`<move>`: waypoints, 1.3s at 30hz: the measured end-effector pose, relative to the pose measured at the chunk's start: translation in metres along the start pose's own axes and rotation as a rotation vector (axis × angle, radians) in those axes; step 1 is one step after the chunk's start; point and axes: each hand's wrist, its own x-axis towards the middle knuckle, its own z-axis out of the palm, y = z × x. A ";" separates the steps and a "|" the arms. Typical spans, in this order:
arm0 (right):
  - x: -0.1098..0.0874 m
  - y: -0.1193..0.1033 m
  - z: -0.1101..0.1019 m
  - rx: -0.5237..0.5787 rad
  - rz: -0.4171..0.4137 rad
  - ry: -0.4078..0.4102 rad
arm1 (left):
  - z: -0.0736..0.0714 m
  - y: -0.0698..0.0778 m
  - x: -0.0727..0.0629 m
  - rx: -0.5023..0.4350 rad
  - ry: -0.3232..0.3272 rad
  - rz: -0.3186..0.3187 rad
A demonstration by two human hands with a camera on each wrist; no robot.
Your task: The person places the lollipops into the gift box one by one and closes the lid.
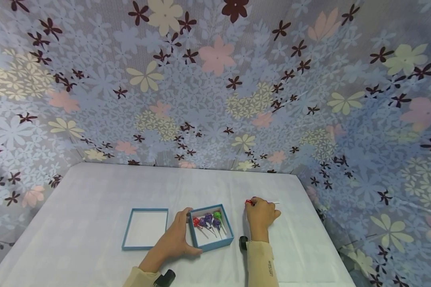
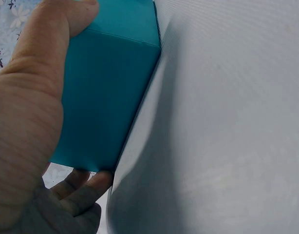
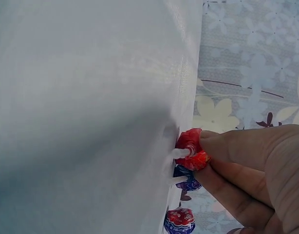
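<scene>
One red lollipop [image 3: 187,141] in right fingers [image 3: 232,197], "FRUIT" on a wrapper [image 3: 180,221] nearby

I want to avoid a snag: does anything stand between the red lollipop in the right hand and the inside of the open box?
Between the red lollipop in the right hand and the box, only white cloth and the box's raised rim show; lifting over that should probably suffice. The left hand grips the opposite side.
</scene>
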 end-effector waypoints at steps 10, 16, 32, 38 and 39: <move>0.002 0.000 0.001 -0.028 -0.007 -0.029 | 0.000 0.001 0.000 -0.006 0.001 -0.001; 0.002 0.000 0.000 -0.025 -0.011 -0.025 | -0.001 0.002 0.000 -0.011 0.000 0.002; 0.000 -0.001 -0.002 -0.012 -0.010 -0.013 | 0.000 0.001 0.001 0.001 -0.006 -0.006; -0.001 -0.001 -0.002 0.005 -0.014 -0.007 | -0.001 0.002 0.001 0.000 -0.009 -0.013; -0.002 -0.001 -0.003 0.004 -0.014 -0.007 | -0.001 0.002 0.001 -0.003 -0.010 -0.014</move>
